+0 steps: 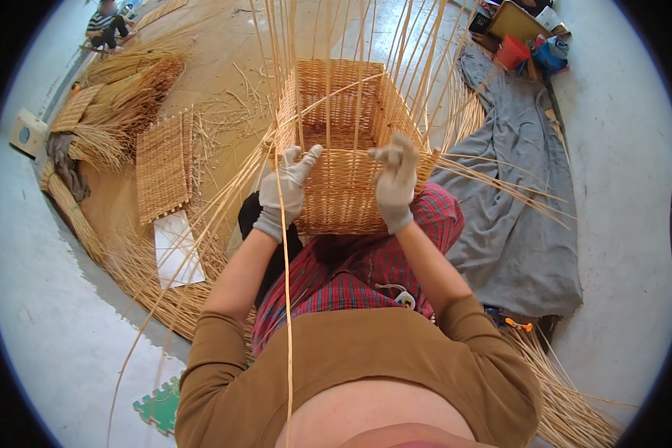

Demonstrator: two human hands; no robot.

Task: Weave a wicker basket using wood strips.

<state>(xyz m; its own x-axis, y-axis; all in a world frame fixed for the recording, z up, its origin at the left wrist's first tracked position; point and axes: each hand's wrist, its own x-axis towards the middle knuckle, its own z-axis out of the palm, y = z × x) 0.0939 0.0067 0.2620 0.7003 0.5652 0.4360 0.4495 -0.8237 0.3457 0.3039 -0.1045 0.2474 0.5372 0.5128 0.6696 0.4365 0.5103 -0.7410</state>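
A square-cornered woven wicker basket (336, 190) stands in front of my lap, its open top showing the inside. Tall thin stakes (359, 104) rise from its walls. My left hand (282, 190), in a pale grey work glove, lies against the near wall by the left corner, with thumb and forefinger spread apart. A long wicker strand (287, 313) runs down past this hand and over my chest. At the right of the near rim my gloved right hand (396, 183) is raised, its fingers loosely bent and apart, with nothing visible in them.
Left of the basket lie a flat woven panel (160, 168), a white sheet (178, 250) and bundles of wicker (138, 75). A grey cloth (515, 201) covers material on the right, below a red bucket (511, 52). Another person (106, 28) sits at the far left.
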